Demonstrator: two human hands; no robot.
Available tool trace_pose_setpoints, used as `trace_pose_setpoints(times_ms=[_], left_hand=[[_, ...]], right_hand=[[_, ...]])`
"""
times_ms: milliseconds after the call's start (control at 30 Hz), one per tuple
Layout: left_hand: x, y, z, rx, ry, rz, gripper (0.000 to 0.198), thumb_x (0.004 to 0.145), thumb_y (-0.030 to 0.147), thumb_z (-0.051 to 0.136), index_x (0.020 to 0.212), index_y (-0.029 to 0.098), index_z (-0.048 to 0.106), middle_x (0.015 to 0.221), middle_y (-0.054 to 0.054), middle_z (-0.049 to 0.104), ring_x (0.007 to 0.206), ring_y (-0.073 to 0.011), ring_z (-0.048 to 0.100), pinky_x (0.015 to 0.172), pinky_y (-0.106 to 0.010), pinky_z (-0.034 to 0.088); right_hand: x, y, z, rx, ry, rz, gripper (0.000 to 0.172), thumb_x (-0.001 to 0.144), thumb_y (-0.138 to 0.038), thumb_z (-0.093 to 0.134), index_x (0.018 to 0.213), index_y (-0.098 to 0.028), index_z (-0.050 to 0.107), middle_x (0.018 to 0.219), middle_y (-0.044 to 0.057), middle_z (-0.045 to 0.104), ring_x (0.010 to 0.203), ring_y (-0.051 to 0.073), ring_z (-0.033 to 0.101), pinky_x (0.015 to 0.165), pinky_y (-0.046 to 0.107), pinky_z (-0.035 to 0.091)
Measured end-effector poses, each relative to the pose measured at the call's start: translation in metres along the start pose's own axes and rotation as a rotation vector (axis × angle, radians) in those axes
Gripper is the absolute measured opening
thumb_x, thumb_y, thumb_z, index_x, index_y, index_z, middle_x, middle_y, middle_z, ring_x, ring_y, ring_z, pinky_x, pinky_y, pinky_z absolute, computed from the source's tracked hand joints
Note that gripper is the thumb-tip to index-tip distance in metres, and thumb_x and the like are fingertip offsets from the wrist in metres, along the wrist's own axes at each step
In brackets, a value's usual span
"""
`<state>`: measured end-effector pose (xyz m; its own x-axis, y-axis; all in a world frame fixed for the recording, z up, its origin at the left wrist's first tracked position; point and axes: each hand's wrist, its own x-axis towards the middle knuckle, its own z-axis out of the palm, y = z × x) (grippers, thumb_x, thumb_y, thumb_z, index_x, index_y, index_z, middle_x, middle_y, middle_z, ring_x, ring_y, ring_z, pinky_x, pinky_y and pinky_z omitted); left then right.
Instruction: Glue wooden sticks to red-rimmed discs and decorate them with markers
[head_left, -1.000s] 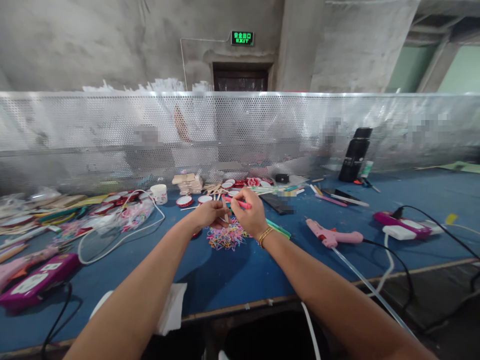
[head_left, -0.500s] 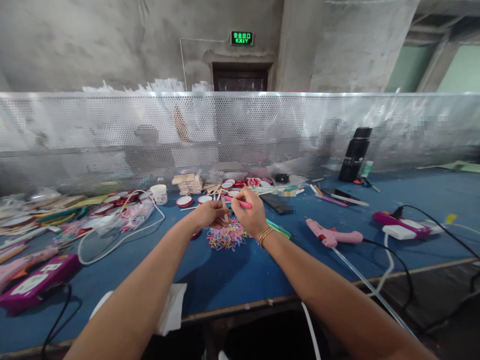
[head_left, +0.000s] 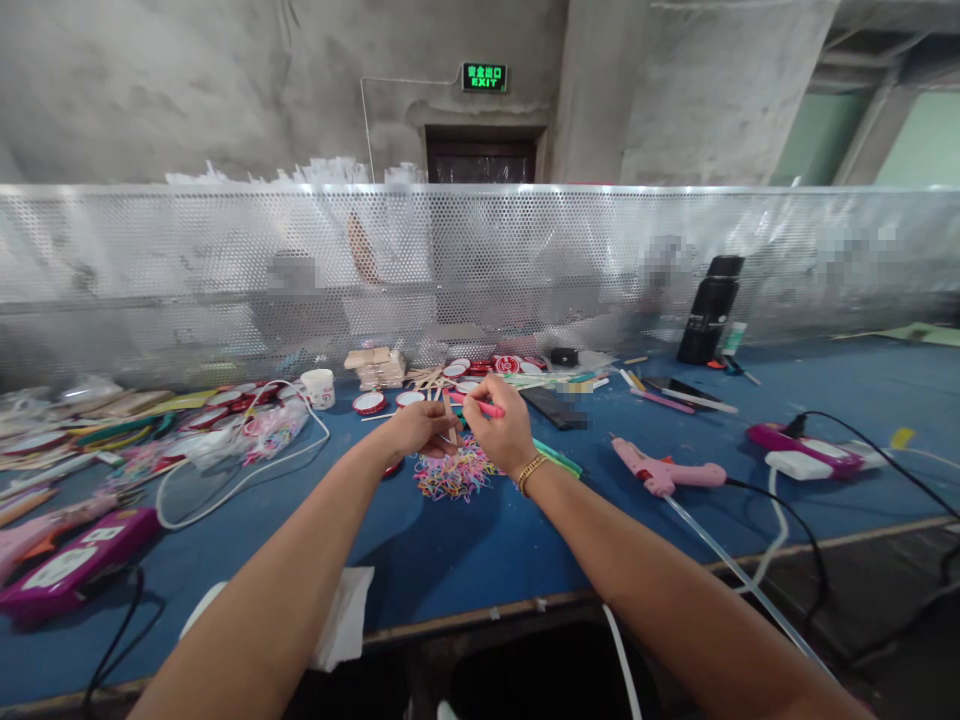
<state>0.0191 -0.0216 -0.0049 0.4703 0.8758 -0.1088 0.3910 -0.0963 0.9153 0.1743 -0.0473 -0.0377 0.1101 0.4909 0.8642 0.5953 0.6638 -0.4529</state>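
My left hand [head_left: 424, 428] pinches a flat wooden craft stick [head_left: 450, 408], held upright. In my right hand [head_left: 499, 422] is a pink marker pen [head_left: 486, 408], closed between the fingers, with its tip end pointing left at the stick. Whether the tip touches the wood is too small to tell. Just below both hands lies a heap of small multicoloured rubber bands [head_left: 454, 475]. Green pens [head_left: 559, 458] lie on the table beside my right wrist, partly hidden by it.
On the blue table [head_left: 480, 560] a pink glue gun [head_left: 664, 470] lies to the right. Farther right is a purple power strip [head_left: 814, 455]. Red-rimmed lids [head_left: 369, 402], a paper cup [head_left: 318, 388] and a black bottle [head_left: 711, 310] stand towards the perforated metal screen [head_left: 495, 250].
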Motion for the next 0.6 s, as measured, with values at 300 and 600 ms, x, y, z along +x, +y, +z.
trace_pose_setpoints(times_ms=[300, 600], left_hand=[[-0.0008, 0.0005, 0.0005, -0.010, -0.017, 0.008, 0.042, 0.067, 0.050, 0.074, 0.086, 0.015, 0.063, 0.078, -0.007, 0.071, 0.059, -0.0136, 0.065, 0.055, -0.024, 0.047], [-0.0010, 0.0009, 0.0009, -0.008, 0.008, -0.005, 0.043, 0.066, 0.050, 0.075, 0.086, 0.014, 0.062, 0.079, -0.008, 0.072, 0.060, -0.0140, 0.066, 0.056, -0.024, 0.048]], right_hand=[[-0.0007, -0.0014, 0.0004, 0.010, -0.012, -0.017, 0.009, 0.080, -0.020, 0.052, 0.072, -0.022, 0.050, 0.070, 0.000, 0.058, 0.072, 0.017, 0.052, 0.071, 0.030, 0.039], [0.0002, -0.0020, -0.0007, 0.008, -0.006, -0.015, 0.009, 0.080, -0.019, 0.052, 0.071, -0.022, 0.049, 0.070, 0.000, 0.058, 0.071, 0.017, 0.052, 0.070, 0.029, 0.039]])
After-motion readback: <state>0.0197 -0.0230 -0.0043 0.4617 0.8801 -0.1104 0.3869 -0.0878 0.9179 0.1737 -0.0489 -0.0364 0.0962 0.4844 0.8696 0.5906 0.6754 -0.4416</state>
